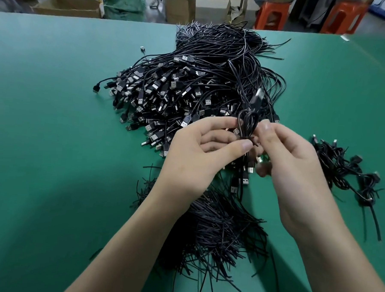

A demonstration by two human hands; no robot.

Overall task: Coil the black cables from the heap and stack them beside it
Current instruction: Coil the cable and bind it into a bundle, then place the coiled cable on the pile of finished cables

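Black cables (214,48) are for the most part not yet coiled, so I judge the task to be in its early part. Nearest the near edge of the bench (53,138) lies a sheaf of thin black ties (216,232), fanned out under the forearms. Just beyond it, over the near fringe of the heap (179,89), both hands meet on one coiled cable (247,126). The left hand (200,153) is half closed, its thumb and fingertips pinching the coil at its waist. The right hand (291,155) has its fingers curled in and nips the same waist from the other side. Whether it also holds a tie there is too blurred to tell. The coil's loops stand up between the two hands and a plug sticks out above them, so this cable looks wound and in need only of binding. Toward the right edge, apart from the heap, lies the stack (342,167) of finished coils, only a handful of them, loosely piled. Farther in, the heap spreads across the middle of the bench toward the far edge, with a great many plugs on its left side and the strands trailing away behind. One stray plug (142,49) lies alone to the left of the heap. Past the far edge stand cardboard boxes (69,6) and orange stools (272,15).
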